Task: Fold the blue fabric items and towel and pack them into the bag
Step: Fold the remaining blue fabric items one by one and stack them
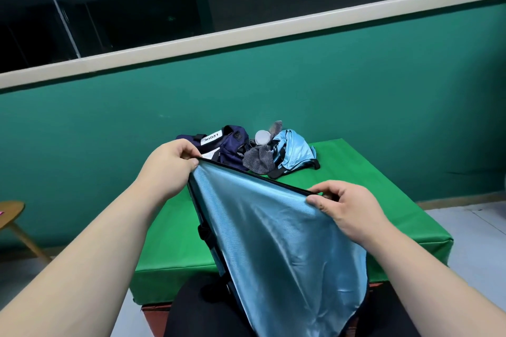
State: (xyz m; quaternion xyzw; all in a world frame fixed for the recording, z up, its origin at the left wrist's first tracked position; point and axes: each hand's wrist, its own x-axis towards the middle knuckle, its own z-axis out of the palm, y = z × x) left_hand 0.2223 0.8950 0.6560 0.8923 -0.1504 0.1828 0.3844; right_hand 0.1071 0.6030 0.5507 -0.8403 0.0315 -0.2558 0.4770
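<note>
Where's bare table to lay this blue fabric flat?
Bare green table on the near left, between the left hand and the front edge, and on the right beyond the right hand. The far end is crowded: navy bag, grey towel, second blue item. The held blue fabric hides the middle.

- Light blue fabric item (276, 241): lower end cut by picture's bottom edge; far face not visible.
- Left hand (169, 164): fingertips hidden behind black hem it pinches.
- Right hand (347, 208): fingers partly hidden behind same hem.
- Both forearms cut by picture edges.
- Green surface (175, 227): middle of near edge covered by fabric item.
- Navy bag (232, 148), far edge: near-left part behind left hand; label lettering not reliably legible.
- Striped towel (257, 161) overlaps white round object (262, 136), identity undetermined.
- Stool (11, 213) cut by left edge.
</note>
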